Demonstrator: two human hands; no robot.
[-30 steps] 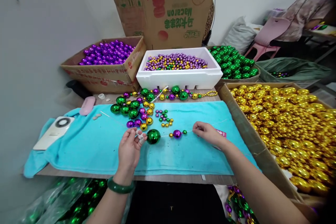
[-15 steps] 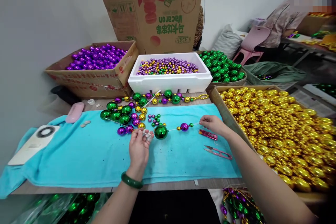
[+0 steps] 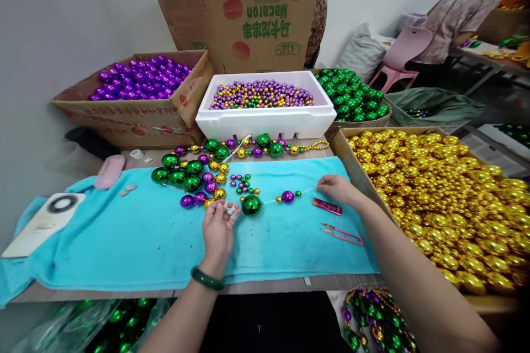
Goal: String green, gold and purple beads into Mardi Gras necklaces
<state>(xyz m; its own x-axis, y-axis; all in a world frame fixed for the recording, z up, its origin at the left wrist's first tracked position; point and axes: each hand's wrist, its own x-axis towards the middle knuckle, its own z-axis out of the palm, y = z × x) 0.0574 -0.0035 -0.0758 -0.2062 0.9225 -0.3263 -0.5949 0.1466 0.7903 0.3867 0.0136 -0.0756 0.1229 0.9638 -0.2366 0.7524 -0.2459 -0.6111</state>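
Note:
A thin white string stretches between my hands over the turquoise towel. Threaded on it are a large green bead, a purple bead and small gold and green beads. My left hand, with white wrapping on its fingers, pinches the string just left of the large green bead. On the right, my right hand pinches the string's other end. Below that hand lie a small red packet and pink thread snips. Loose small beads and larger green beads rest behind my left hand.
Behind the towel stand a carton of purple beads, a white foam box of small beads, and green beads. A carton of gold beads borders the right. A finished-looking bead strand lies at the back. A person sits far right.
The camera view has tilted and shifted slightly, so the scene sits a little higher. Both hands keep their hold on the string, and the beads on it stay in nearly the same place.

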